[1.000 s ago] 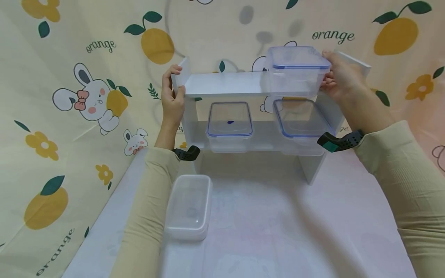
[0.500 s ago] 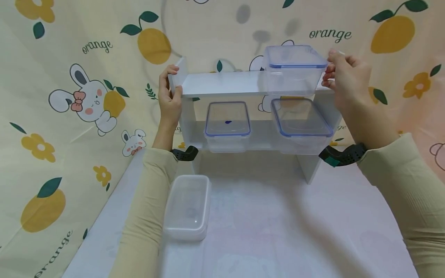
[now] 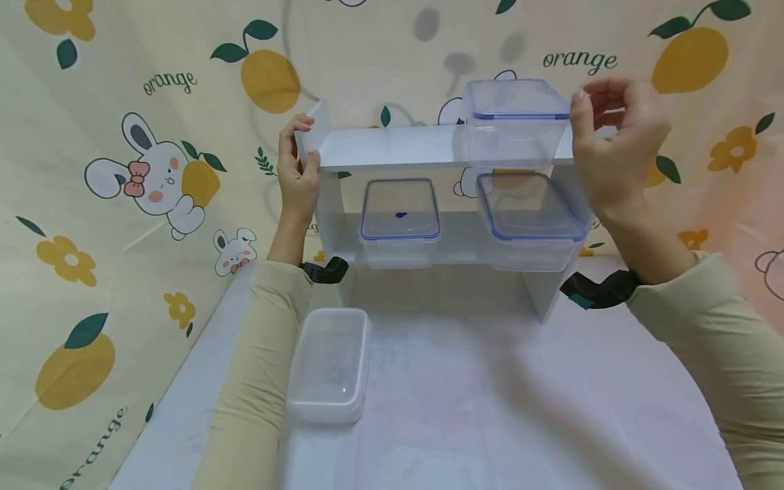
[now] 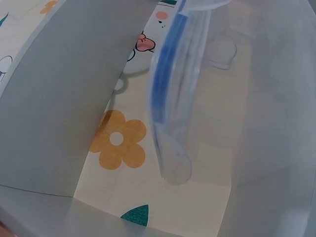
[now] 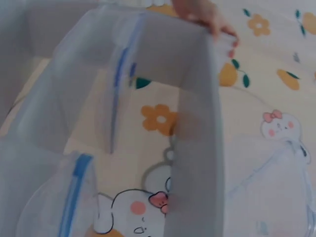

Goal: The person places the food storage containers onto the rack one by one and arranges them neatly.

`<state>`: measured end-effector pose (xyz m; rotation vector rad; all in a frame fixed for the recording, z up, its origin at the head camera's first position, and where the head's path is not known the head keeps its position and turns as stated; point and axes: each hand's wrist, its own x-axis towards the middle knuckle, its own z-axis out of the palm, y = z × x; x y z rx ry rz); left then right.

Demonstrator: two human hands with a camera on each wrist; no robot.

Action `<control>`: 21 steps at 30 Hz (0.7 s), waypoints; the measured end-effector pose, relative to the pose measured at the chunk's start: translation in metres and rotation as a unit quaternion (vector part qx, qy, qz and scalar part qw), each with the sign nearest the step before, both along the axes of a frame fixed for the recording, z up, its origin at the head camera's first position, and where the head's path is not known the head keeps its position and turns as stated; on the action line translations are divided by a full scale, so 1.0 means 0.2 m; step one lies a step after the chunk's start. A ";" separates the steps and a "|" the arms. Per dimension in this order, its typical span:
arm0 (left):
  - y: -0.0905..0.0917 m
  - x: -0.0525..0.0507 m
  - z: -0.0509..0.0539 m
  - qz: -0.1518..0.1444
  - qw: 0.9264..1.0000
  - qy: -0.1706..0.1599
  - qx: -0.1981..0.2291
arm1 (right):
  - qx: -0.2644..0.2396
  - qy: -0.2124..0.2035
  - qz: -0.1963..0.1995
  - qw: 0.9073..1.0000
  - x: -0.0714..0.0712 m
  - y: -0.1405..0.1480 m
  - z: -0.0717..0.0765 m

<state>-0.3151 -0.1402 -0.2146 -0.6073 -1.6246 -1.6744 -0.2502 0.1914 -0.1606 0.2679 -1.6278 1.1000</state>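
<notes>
A white two-tier shelf [image 3: 392,148] stands on the table. My left hand [image 3: 298,167] grips its left end panel, thumb in front and fingers around the edge; the right wrist view also catches this hand [image 5: 210,17] at the top. A clear lidded container [image 3: 517,139] with a blue seal sits on the upper tier at the right. Just right of it, my right hand [image 3: 621,139] is raised with loosely bent fingers and nothing held, in front of the right end panel. Two more blue-sealed containers, one left [image 3: 401,224] and one right [image 3: 531,221], sit on the lower tier.
A clear container with a whitish lid [image 3: 331,364] lies on the white table [image 3: 465,401], front left of the shelf, beside my left forearm. Behind the shelf hangs a patterned cloth [image 3: 184,41] with oranges and rabbits.
My right hand has let go of the upper container and drawn off to the right, its fingers turning upward. The container stays on the upper tier. My left hand keeps its hold on the shelf.
</notes>
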 end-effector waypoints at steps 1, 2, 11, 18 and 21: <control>-0.01 -0.02 -0.01 0.001 1.000 0.001 0.000 | 0.021 0.022 -0.012 0.999 -0.01 -0.01 -0.01; -0.01 -0.03 -0.01 0.000 1.000 0.003 0.001 | 0.040 0.040 -0.023 0.998 -0.01 -0.01 -0.02; -0.04 -0.11 -0.06 0.000 1.000 0.017 -0.002 | 0.224 0.073 -0.042 0.971 -0.04 -0.05 -0.11; -0.04 -0.12 -0.06 0.003 1.000 0.025 -0.005 | 0.294 0.067 -0.031 0.953 -0.07 -0.05 -0.14; -0.04 -0.12 -0.06 0.000 1.000 0.023 -0.004 | 0.293 0.063 -0.039 0.953 -0.07 -0.05 -0.14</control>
